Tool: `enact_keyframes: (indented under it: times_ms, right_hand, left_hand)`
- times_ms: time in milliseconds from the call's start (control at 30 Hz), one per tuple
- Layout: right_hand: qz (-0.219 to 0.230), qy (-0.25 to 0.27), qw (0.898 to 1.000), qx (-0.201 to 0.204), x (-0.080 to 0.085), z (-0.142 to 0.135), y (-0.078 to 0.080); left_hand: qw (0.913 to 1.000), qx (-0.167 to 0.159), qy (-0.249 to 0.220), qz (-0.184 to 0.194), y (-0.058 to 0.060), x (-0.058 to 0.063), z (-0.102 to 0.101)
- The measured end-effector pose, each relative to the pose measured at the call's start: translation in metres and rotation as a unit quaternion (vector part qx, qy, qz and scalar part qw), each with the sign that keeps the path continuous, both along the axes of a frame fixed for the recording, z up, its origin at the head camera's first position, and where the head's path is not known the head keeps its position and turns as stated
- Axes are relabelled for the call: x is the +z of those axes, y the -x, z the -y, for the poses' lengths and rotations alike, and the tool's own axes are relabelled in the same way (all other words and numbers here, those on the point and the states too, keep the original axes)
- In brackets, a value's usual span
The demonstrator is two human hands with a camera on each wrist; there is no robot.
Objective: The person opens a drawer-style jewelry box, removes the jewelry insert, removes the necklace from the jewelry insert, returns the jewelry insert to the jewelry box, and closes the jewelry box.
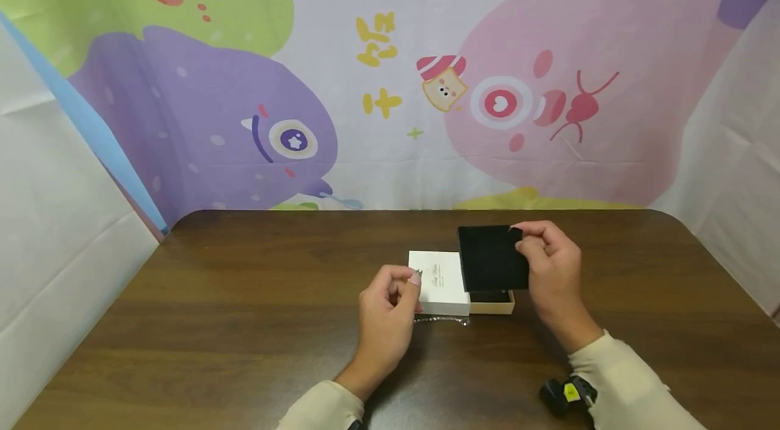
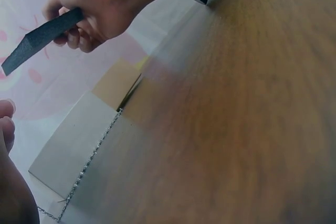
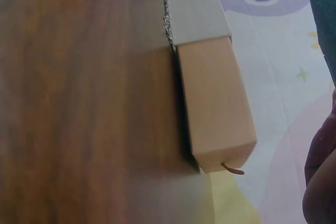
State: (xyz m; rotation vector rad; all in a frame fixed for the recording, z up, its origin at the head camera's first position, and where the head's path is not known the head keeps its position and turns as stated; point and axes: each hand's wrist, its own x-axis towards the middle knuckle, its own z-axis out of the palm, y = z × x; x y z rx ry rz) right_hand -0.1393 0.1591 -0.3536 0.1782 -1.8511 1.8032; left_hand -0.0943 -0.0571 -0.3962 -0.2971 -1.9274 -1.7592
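My right hand (image 1: 551, 267) pinches a flat black square pad (image 1: 492, 259) by its edge, raised above a small drawer box. The box has a white sleeve (image 1: 440, 281) printed with script lettering. A tan drawer (image 1: 492, 308) sticks out of its right side, with a dark inside partly hidden under the pad. My left hand (image 1: 388, 311) is at the sleeve's left side, thumb and forefinger pinched together on a silver chain (image 2: 94, 153). The chain runs from the left hand along the front of the box. A small brown pull tab (image 3: 232, 169) sticks out of the drawer's end.
The box stands on a dark wooden table (image 1: 244, 321). A cloth backdrop (image 1: 390, 166) with cartoon figures hangs behind the table's far edge, and white cloth (image 1: 61, 213) hangs at the left side. A black wrist device (image 1: 563, 395) is at the right sleeve.
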Motion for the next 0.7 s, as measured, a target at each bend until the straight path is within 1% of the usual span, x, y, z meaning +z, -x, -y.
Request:
enact_keyframes:
  times_ms: [167,300,500,700]
  right_hand:
    - [0.003,0.015,1.000,0.000,0.002,-0.004,0.001]
    - [0.012,0.026,1.000,-0.012,0.004,-0.010,0.001]
    - [0.020,0.063,0.998,-0.006,0.004,-0.018,0.002]
    - [0.011,0.073,0.997,-0.007,0.006,-0.019,0.006]
  left_hand:
    - [1.0000,0.000,0.005,0.002,0.000,-0.001,0.000]
    - [0.9999,-0.003,0.010,0.006,0.001,0.000,-0.001]
    - [0.9999,-0.005,0.007,0.013,-0.001,-0.001,-0.002]
    - [0.9999,-0.004,0.005,0.012,0.000,0.000,0.001]
